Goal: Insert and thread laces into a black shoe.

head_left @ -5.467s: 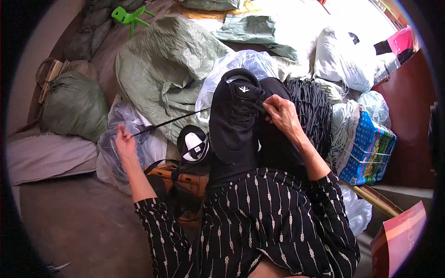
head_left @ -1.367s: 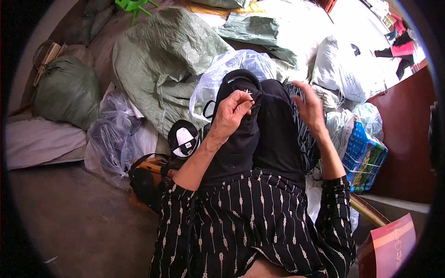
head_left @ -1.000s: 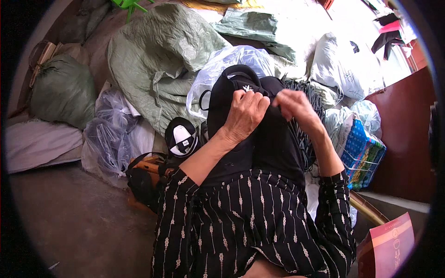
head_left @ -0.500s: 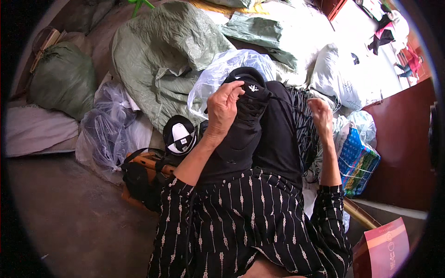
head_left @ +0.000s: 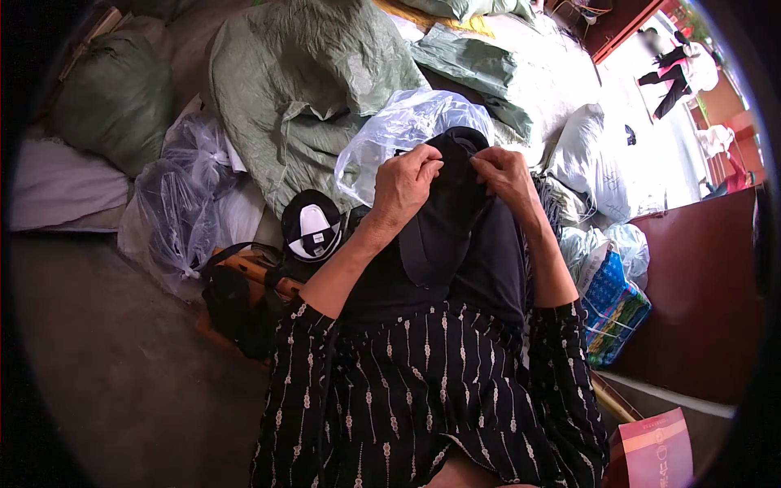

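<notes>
A black lace-up shoe lies across my lap, on the black trousers. My left hand is closed in a pinch at the left of the shoe's upper part; what its fingertips hold is too small and dark to make out. Opposite it, my right hand pinches the black shoelace near the top, close to the left fingertips. Beyond the shoe, a clear plastic bag touches its far end. A round black item with a white inside sits left of my left forearm.
Green woven sacks are heaped ahead, and a knotted clear bag is at left. A wooden stool-like object carries black things. Right are a blue patterned bag, a brown panel and a red box. People stand far off.
My right hand has come in from the right side to the shoe, near my left hand. The shoe looks turned or tilted, and its white tongue mark no longer shows.
</notes>
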Motion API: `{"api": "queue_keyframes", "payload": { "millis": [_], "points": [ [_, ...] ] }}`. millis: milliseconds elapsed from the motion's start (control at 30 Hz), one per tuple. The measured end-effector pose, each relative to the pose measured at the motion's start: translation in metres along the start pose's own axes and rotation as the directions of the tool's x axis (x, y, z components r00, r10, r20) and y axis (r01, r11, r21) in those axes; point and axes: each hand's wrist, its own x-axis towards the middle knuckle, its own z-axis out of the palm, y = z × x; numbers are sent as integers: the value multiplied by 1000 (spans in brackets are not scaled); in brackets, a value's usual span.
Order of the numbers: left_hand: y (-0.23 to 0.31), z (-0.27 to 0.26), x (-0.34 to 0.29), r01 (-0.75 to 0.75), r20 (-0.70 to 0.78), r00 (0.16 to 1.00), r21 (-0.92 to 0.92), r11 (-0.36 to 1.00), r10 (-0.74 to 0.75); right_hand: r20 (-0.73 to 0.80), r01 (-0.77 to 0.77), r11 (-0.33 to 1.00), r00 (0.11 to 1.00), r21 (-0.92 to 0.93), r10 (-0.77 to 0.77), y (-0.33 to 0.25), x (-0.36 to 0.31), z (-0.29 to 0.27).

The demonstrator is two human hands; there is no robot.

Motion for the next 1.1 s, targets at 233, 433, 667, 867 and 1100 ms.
{"api": "queue_keyframes", "payload": {
  "millis": [233, 433, 667, 867, 1100],
  "points": [
    [2, 5, -4, -172, -44, 983, 105, 980, 177, 90, 123, 982, 987, 141, -136, 13, -10, 0],
    [8, 6, -3, -211, -6, 976, 210, 955, 217, 103, 126, 978, 984, 165, -144, 11, -8, 6],
    [7, 7, 1, -125, 51, 992, 346, 930, 114, -253, 505, 843, 804, -185, -537, 31, -16, 40],
    [3, -15, 24, 115, 304, 937, 196, 974, -172, -118, 508, 623, 711, -595, -693, 18, -25, 48],
    [12, -25, 23, -267, 378, 916, 320, 909, 135, -7, 504, 715, 815, -485, -580, 11, -13, 40]
  ]
}}
